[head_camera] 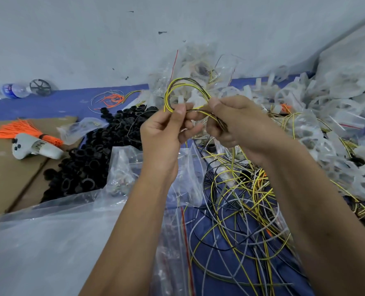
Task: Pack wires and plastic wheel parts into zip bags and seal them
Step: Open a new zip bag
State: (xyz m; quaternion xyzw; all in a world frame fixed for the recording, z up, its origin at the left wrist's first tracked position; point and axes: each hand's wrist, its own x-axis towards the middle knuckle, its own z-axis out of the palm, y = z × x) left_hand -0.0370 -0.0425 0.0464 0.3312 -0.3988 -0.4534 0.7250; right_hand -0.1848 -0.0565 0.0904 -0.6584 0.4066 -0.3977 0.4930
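A small bundle of yellow and black wires [178,86] arches in a loop between my two hands. My left hand [163,130] pinches one end of the loop between thumb and fingers. My right hand [235,122] grips the other end, and the wires run through its curled fingers. Below the hands lies a tangled heap of loose yellow, black and grey wires [237,201]. Clear zip bags with red seal strips [181,236] lie under my forearms. A pile of black plastic wheel parts [91,154] sits to the left. White translucent wheel parts [337,116] are heaped at the right.
A bundle of orange ties [25,131] and a white controller [34,147] lie on brown cardboard [8,178] at the left. A water bottle [12,90] and a black wheel [41,87] stand by the wall. Filled bags [198,67] pile up at the back. A large plastic sheet [38,242] covers the front left.
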